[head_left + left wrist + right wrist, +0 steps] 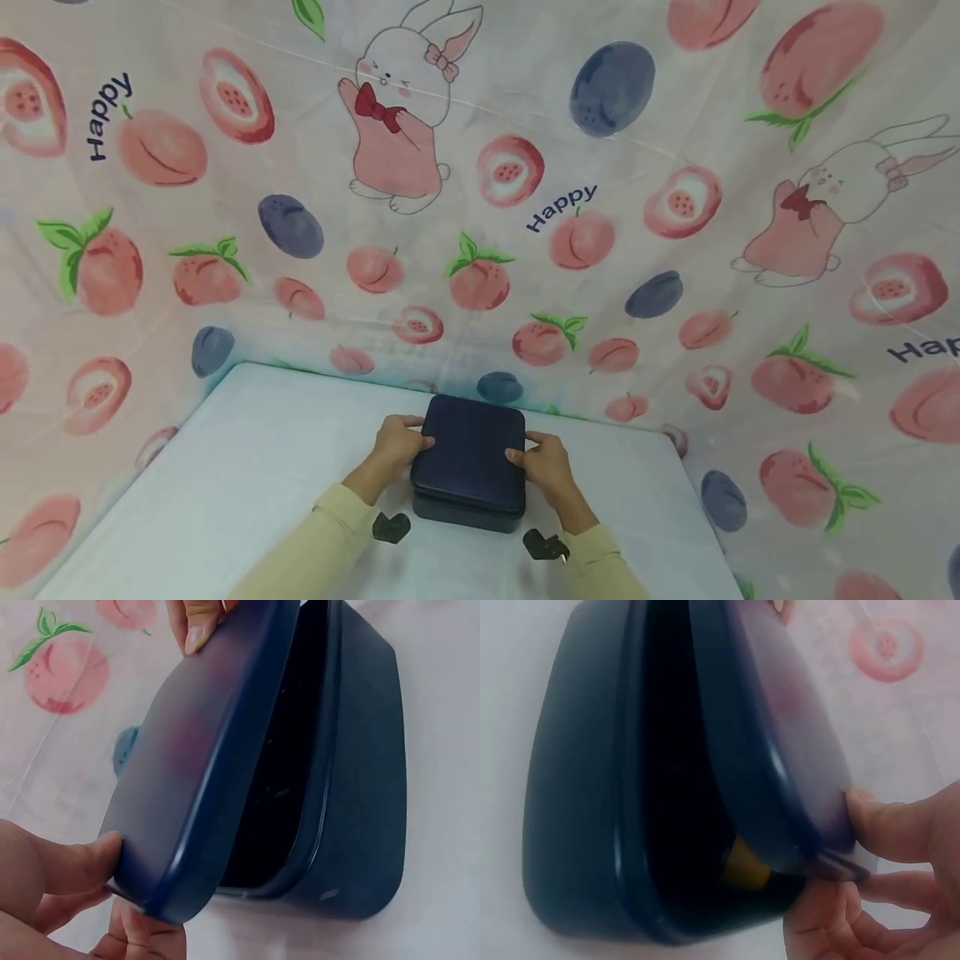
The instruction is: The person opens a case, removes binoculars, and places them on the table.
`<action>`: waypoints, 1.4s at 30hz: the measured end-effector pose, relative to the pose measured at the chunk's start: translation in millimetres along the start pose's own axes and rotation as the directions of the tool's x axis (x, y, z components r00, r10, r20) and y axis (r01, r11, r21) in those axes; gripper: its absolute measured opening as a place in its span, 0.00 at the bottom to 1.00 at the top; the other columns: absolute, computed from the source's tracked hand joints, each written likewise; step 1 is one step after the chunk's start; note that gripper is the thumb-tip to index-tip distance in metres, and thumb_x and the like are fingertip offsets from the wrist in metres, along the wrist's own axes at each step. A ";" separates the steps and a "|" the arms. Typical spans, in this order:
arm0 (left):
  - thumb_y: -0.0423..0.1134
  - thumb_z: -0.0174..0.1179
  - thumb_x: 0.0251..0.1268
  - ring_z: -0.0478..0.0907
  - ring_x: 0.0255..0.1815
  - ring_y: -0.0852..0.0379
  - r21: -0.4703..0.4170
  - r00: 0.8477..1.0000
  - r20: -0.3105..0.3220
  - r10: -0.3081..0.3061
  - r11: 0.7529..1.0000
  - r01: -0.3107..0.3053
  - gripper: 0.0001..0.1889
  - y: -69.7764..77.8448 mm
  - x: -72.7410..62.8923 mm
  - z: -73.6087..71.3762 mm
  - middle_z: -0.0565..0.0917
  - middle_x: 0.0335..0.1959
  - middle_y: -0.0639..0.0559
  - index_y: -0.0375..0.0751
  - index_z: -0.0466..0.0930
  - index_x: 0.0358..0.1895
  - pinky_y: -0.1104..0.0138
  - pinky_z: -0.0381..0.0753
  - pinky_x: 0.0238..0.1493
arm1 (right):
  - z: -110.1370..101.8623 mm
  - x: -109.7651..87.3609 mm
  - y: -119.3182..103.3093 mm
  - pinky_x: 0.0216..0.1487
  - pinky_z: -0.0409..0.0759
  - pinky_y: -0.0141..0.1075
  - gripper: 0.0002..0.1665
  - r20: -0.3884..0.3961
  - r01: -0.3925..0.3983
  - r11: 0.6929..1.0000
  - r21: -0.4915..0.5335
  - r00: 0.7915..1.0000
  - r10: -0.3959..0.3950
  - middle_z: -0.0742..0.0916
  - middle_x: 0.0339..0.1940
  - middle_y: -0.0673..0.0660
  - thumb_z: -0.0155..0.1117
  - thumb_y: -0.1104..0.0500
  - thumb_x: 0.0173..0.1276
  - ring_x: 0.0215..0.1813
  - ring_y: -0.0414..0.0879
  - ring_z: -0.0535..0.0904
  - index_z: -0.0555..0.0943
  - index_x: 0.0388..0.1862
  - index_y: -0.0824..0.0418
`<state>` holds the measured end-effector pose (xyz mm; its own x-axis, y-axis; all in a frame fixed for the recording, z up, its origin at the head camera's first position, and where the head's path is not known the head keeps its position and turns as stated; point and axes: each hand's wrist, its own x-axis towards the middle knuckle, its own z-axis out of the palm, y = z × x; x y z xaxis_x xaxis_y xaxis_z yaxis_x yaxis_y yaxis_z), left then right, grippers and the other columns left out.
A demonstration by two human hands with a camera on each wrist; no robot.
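A dark blue box [364, 772] stands on the white table, its rounded lid [472, 450] tilted up off the rim so that a dark gap shows in both wrist views. My left hand [397, 442] pinches the lid's left edge, with the thumb on top and fingers beneath. At the opposite edge my right hand [546, 460] grips the lid the same way. Through the gap, the right wrist view shows part of something yellow [746, 866] inside; most of the interior is in shadow.
The white table [247, 467] backs onto a hanging cloth [420, 333] printed with peaches and rabbits, which also lines both sides. Small black devices, one near the left wrist [392, 527] and one near the right wrist [545, 546], sit close to the box's front.
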<state>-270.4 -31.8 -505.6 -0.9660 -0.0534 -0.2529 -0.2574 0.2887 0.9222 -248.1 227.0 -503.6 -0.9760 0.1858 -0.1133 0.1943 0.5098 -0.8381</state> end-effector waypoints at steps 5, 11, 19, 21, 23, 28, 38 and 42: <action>0.30 0.69 0.64 0.89 0.53 0.42 -0.008 1.000 0.018 0.010 1.000 -0.010 0.27 0.0 -1.4 -13.7 0.87 0.56 0.32 0.30 0.78 0.67 0.55 0.89 0.52 | 3.4 -3.8 -8.2 0.38 0.89 0.40 0.36 0.010 0.001 1.000 0.027 1.000 -0.001 0.89 0.38 0.61 0.75 0.60 0.66 0.34 0.45 0.87 0.76 0.71 0.70; 0.29 0.68 0.66 0.90 0.45 0.48 -0.055 0.999 0.038 0.024 0.998 -0.021 0.26 8.6 -8.4 -34.3 0.88 0.51 0.32 0.29 0.77 0.67 0.58 0.90 0.48 | 8.3 -6.3 -22.0 0.42 0.89 0.41 0.37 0.030 0.025 0.997 0.068 0.999 -0.027 0.88 0.40 0.61 0.76 0.58 0.67 0.39 0.45 0.87 0.75 0.72 0.70; 0.30 0.66 0.69 0.88 0.46 0.52 -0.085 0.997 0.076 0.019 0.996 -0.012 0.27 13.3 -12.5 -60.1 0.86 0.56 0.31 0.30 0.75 0.70 0.56 0.90 0.52 | 16.5 -11.1 -39.0 0.31 0.82 0.35 0.35 0.083 0.072 0.987 0.144 0.993 -0.085 0.90 0.34 0.61 0.74 0.61 0.67 0.29 0.43 0.81 0.76 0.71 0.72; 0.30 0.66 0.69 0.88 0.47 0.51 -0.078 0.996 0.079 0.027 0.997 -0.021 0.27 13.6 -13.4 -66.0 0.86 0.57 0.31 0.30 0.75 0.70 0.56 0.89 0.52 | 19.1 -11.6 -42.3 0.34 0.85 0.35 0.34 0.089 0.079 0.986 0.150 0.992 -0.093 0.91 0.36 0.61 0.74 0.61 0.68 0.32 0.42 0.84 0.77 0.70 0.71; 0.31 0.66 0.69 0.88 0.49 0.49 -0.072 0.996 0.082 0.033 0.997 -0.027 0.27 13.8 -14.3 -70.9 0.85 0.58 0.30 0.29 0.75 0.70 0.55 0.89 0.53 | 21.5 -11.8 -45.3 0.37 0.88 0.36 0.33 0.096 0.074 0.984 0.163 0.991 -0.090 0.91 0.39 0.61 0.74 0.61 0.68 0.35 0.43 0.87 0.77 0.70 0.70; 0.30 0.65 0.70 0.88 0.54 0.45 -0.089 0.995 0.096 0.020 0.996 -0.012 0.27 13.1 -15.6 -79.7 0.84 0.62 0.30 0.29 0.74 0.71 0.52 0.88 0.58 | 25.8 -14.6 -52.8 0.47 0.92 0.43 0.34 0.136 0.047 0.972 0.229 0.988 -0.080 0.91 0.44 0.65 0.73 0.63 0.69 0.43 0.49 0.91 0.75 0.71 0.71; 0.29 0.65 0.69 0.88 0.49 0.51 -0.104 0.996 0.082 0.037 0.994 -0.028 0.27 10.7 -14.2 -102.2 0.85 0.59 0.30 0.27 0.74 0.70 0.52 0.90 0.55 | 43.4 -13.7 -67.5 0.48 0.92 0.45 0.34 0.131 0.053 0.965 0.258 0.987 -0.089 0.90 0.47 0.67 0.74 0.64 0.68 0.44 0.51 0.91 0.76 0.70 0.72; 0.30 0.66 0.69 0.88 0.49 0.51 -0.096 0.996 0.079 0.028 0.995 -0.020 0.28 6.7 -14.4 -110.7 0.86 0.57 0.30 0.27 0.74 0.70 0.53 0.90 0.54 | 51.5 -13.8 -70.1 0.40 0.91 0.40 0.34 0.106 0.066 0.974 0.215 0.990 -0.090 0.90 0.42 0.65 0.75 0.62 0.67 0.37 0.46 0.89 0.78 0.69 0.70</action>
<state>-260.9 -134.9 -463.4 -0.9679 0.0305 -0.2493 -0.2387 0.1964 0.9510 -253.3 145.5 -470.7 -0.9944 0.0491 -0.0932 0.1042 0.3286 -0.9387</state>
